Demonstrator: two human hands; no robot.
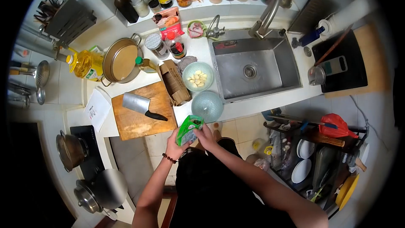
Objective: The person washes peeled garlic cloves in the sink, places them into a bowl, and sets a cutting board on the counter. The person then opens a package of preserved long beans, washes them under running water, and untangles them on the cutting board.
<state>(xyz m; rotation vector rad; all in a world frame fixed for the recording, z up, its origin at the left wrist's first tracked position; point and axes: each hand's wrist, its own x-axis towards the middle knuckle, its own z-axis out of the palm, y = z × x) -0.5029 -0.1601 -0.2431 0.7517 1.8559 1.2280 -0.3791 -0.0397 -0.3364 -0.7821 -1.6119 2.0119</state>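
Note:
A green plastic packet (190,128) is held in front of my body, just off the counter's front edge. My left hand (174,144) grips its left side, with a beaded bracelet on the wrist. Closed on the packet's right side is my right hand (205,137). The packet's top looks open, but its contents cannot be made out. Just beyond it stands a pale green glass bowl (207,106). A second bowl (186,77) behind that one holds peeled garlic cloves (197,78). To the left, a cleaver (137,103) lies on a wooden cutting board (122,126).
A steel sink (270,74) is set into the counter at right. An open cardboard box (175,83) stands beside the board. Behind it are a large pot (110,61), an oil bottle (90,65) and seasoning jars. A dish rack (291,185) stands low at right.

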